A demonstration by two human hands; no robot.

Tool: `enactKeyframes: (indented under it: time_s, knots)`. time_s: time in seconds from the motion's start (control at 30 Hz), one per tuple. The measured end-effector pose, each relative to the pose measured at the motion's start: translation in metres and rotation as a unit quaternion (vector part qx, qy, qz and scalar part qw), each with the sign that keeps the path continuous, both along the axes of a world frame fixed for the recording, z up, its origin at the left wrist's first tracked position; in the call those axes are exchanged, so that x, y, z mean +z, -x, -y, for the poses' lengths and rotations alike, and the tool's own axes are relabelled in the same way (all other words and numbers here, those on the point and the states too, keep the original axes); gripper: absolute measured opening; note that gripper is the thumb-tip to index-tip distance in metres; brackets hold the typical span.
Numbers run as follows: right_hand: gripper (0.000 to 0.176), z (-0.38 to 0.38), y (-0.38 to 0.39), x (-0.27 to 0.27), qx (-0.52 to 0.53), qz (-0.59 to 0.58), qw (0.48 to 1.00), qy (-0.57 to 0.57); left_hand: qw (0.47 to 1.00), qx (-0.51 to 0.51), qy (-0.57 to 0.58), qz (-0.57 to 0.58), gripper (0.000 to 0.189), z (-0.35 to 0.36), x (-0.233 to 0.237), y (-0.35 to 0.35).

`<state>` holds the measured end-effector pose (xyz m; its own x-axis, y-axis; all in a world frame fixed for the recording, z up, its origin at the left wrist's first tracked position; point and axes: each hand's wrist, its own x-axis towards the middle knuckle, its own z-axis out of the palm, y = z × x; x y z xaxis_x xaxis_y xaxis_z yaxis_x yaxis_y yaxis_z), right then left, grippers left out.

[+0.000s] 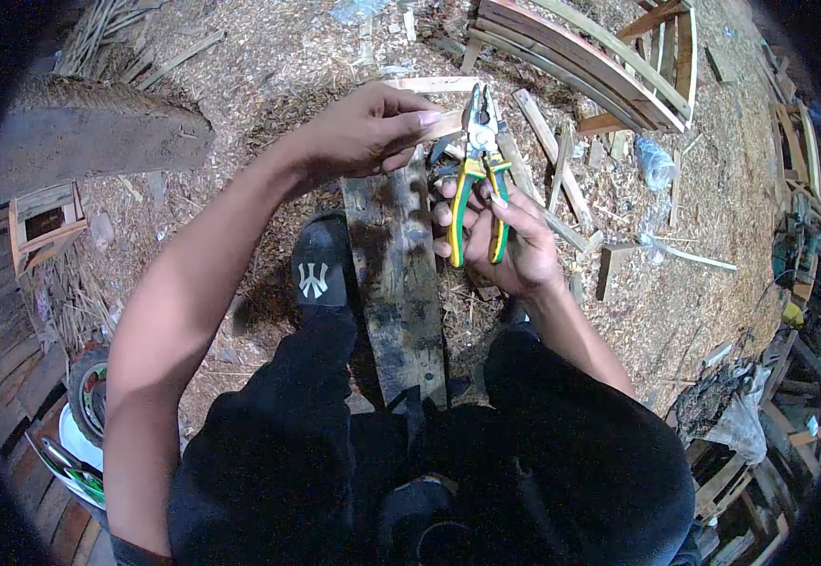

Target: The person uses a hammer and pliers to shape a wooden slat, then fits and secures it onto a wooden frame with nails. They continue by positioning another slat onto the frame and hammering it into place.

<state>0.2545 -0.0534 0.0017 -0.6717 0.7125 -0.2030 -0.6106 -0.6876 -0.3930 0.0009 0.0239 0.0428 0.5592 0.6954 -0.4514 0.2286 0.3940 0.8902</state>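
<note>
My left hand (377, 130) pinches a small pale strip of wood (445, 125) between thumb and fingers. Just right of the strip, the jaws of a pair of combination pliers (482, 141) point away from me, slightly parted. Their green and yellow handles rest spread in my right hand (521, 242), fingers curled around them. The strip's end overlaps the pliers' head in this view. Below both hands a worn, stained wooden plank (396, 292) runs between my legs.
Wood shavings (722, 208) cover the ground. A curved slatted wooden frame (599, 61) lies at the upper right, near loose sticks (552, 156) and a plastic bottle (654, 162). A thick timber (99, 137) lies at the left, above a small wooden box frame (47, 224).
</note>
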Motion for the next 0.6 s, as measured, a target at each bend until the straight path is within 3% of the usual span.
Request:
enactKeyframes:
  time_s: [0.07, 0.13, 0.2, 0.3, 0.37, 0.6]
  knots:
    - [0.044, 0.0, -0.001, -0.001, -0.002, -0.006, 1.0, 0.009, 0.998, 0.055, -0.008, 0.011, 0.03, 0.003, -0.007, -0.005]
    - [0.043, -0.002, 0.002, -0.005, -0.005, -0.123, 0.992, 0.013, 0.997, 0.079, -0.016, 0.012, 0.031, 0.003, -0.007, -0.005]
    - [0.039, 0.0, -0.004, -0.001, -0.009, -0.09, 0.996, 0.016, 0.994, 0.102, -0.023, 0.013, 0.031, -0.001, -0.011, -0.002]
    - [0.033, -0.001, -0.011, 0.005, 0.044, 0.023, 0.999, -0.006, 0.995, 0.035, -0.088, 0.024, 0.033, -0.007, -0.018, 0.0]
    - [0.031, 0.002, -0.011, 0.012, 0.037, 0.03, 0.999, -0.002, 0.982, 0.081, -0.164, -0.047, 0.034, -0.004, -0.014, -0.006]
    - [0.025, 0.003, -0.017, 0.023, 0.034, 0.029, 0.999, 0.001, 0.97, 0.066, -0.214, -0.1, 0.035, -0.004, -0.022, -0.005]
